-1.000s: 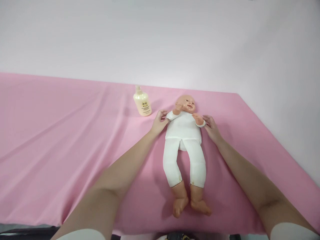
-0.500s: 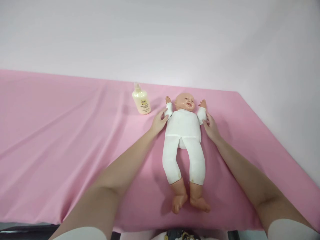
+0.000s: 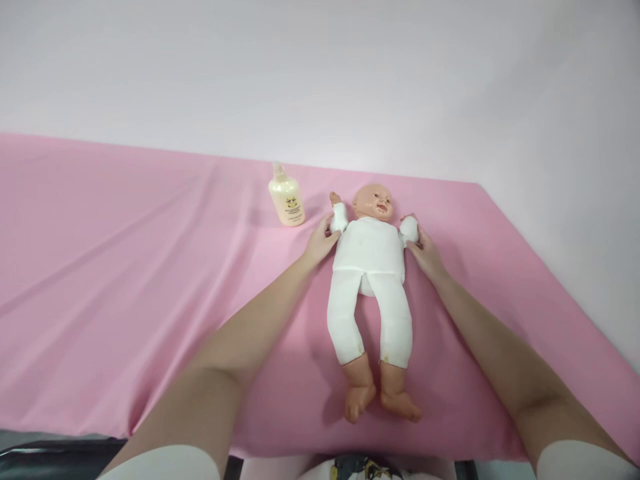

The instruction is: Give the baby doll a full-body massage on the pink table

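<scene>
A baby doll (image 3: pixel 370 250) with a white cloth body lies on its back, head at the far end and feet toward me. My left hand (image 3: pixel 321 241) grips the doll's arm on the left side, thumb and fingers around the white sleeve. On the other side, my right hand (image 3: pixel 426 253) is closed on the doll's other arm; that arm is bent so its small hand is mostly hidden behind the sleeve. A pump bottle (image 3: pixel 287 201) of pale yellow liquid stands beyond my left hand, apart from it.
Pink cloth (image 3: pixel 165 267) covers the table, with folds running across its left part. Behind the table's far edge rises a white wall (image 3: pixel 300 80). A dark edge (image 3: pixel 55 457) shows below the cloth at the bottom left.
The doll's arm in my right hand has tilted, so its small hand shows less than before. My left hand keeps its hold. The view has shifted slightly.
</scene>
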`<action>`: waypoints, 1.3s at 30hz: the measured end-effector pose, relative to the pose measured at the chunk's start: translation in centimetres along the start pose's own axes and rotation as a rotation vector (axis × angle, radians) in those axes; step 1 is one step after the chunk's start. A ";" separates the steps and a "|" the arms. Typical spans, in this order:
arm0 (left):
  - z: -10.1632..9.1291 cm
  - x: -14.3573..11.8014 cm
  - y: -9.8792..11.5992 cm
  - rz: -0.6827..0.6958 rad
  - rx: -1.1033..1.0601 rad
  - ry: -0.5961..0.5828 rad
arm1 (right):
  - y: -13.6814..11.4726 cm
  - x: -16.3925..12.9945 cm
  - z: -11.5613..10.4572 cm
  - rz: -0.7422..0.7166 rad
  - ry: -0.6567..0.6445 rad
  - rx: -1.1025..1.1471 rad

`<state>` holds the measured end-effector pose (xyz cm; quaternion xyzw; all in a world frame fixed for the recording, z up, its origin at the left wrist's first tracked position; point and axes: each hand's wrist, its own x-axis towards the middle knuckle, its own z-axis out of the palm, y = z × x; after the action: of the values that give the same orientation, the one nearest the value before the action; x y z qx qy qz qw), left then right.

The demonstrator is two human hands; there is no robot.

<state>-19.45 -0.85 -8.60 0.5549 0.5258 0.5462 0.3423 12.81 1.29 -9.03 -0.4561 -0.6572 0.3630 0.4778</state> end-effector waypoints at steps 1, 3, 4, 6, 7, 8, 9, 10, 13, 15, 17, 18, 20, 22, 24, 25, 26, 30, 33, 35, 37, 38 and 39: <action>0.0 0.1 -0.1 -0.013 -0.036 0.006 | -0.2 0.0 0.1 0.027 0.020 0.036; -0.1 0.4 -0.4 -0.036 -0.116 0.023 | -0.6 0.1 0.2 0.069 0.048 0.132; -0.2 0.6 -0.5 -0.040 -0.160 0.030 | -0.7 0.2 0.2 0.074 0.055 0.184; -0.1 0.8 -0.7 -0.032 -0.248 0.032 | -0.8 0.3 0.1 0.071 0.070 0.264; 0.0 0.9 -0.7 -0.025 -0.290 0.032 | -0.8 0.4 0.1 0.065 0.077 0.286; 0.1 0.9 -0.6 -0.020 -0.329 0.031 | -0.7 0.4 0.1 0.061 0.083 0.299; 0.2 0.8 -0.5 -0.017 -0.355 0.030 | -0.6 0.4 0.0 0.062 0.084 0.306; 0.3 0.8 -0.3 -0.013 -0.362 0.030 | -0.5 0.4 0.0 0.064 0.076 0.310; 0.6 0.5 0.3 0.006 -0.295 0.023 | -0.3 0.3 0.1 0.052 0.022 0.303; 0.5 0.5 0.6 0.016 -0.241 0.011 | -0.3 0.2 0.2 0.030 -0.001 0.287; 0.4 0.5 0.8 0.016 -0.222 0.001 | -0.4 0.1 0.3 0.016 0.003 0.271; 0.4 0.5 0.9 0.016 -0.218 -0.002 | -0.5 0.1 0.4 0.015 0.004 0.269; 0.3 0.5 0.9 0.013 -0.224 -0.008 | -0.7 0.0 0.4 0.015 -0.009 0.263; 0.4 0.4 0.8 0.006 -0.250 -0.023 | -0.8 -0.1 0.3 0.027 -0.037 0.243; 0.5 0.3 0.6 0.003 -0.274 -0.037 | -1.0 -0.1 0.3 0.029 -0.057 0.199; 0.6 0.2 0.6 0.008 -0.276 -0.039 | -1.0 -0.1 0.3 0.023 -0.056 0.173; 0.6 0.1 0.6 0.016 -0.269 -0.032 | -1.1 -0.1 0.4 0.011 -0.049 0.148; 0.6 -0.4 0.8 0.066 -0.178 0.046 | -1.1 -0.2 0.7 -0.025 0.029 0.098; 0.4 -0.7 1.1 0.101 -0.089 0.078 | -1.3 -0.6 0.7 -0.074 0.085 0.050; 0.3 -0.7 1.1 0.137 -0.021 0.090 | -1.4 -0.8 0.7 -0.121 0.125 -0.003; 0.2 -0.6 1.0 0.181 0.049 0.091 | -1.4 -0.8 0.6 -0.135 0.153 -0.052; 0.2 -0.5 0.9 0.196 0.083 0.088 | -1.4 -0.8 0.6 -0.126 0.157 -0.073; 0.2 -0.4 0.9 0.198 0.117 0.084 | -1.2 -0.7 0.6 -0.112 0.153 -0.092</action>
<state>-19.03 -1.40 -7.89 0.6000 0.5131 0.5685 0.2314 12.02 0.17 -8.28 -0.4661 -0.6593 0.2694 0.5248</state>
